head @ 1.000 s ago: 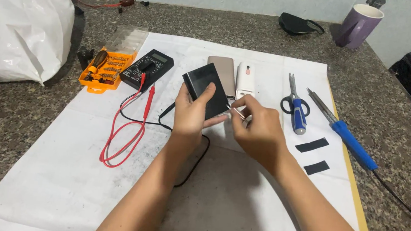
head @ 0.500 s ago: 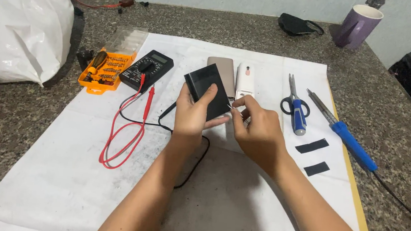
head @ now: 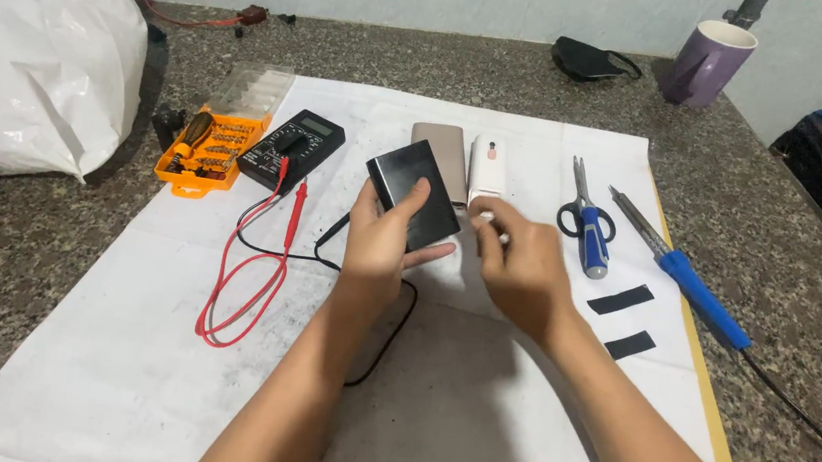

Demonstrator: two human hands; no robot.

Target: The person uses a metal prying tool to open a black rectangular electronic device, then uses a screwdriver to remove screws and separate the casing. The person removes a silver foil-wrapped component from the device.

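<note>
Compared with one second ago, the right hand is now sitting a little apart from the black power bank; before, both hands were meeting at its right edge. The power bank is also tilting more upward in the left hand.

Around the hands, on the white paper sheet, a beige power bank and a small white device are lying just behind. A black multimeter with red and black leads is lying to the left, beside an orange screwdriver set. Blue scissors and a blue soldering iron are lying to the right.

The left hand is gripping the black power bank, thumb on top, fingers underneath. The right hand is curling closed, pinching a small light-coloured piece; I cannot tell what it is.
</note>
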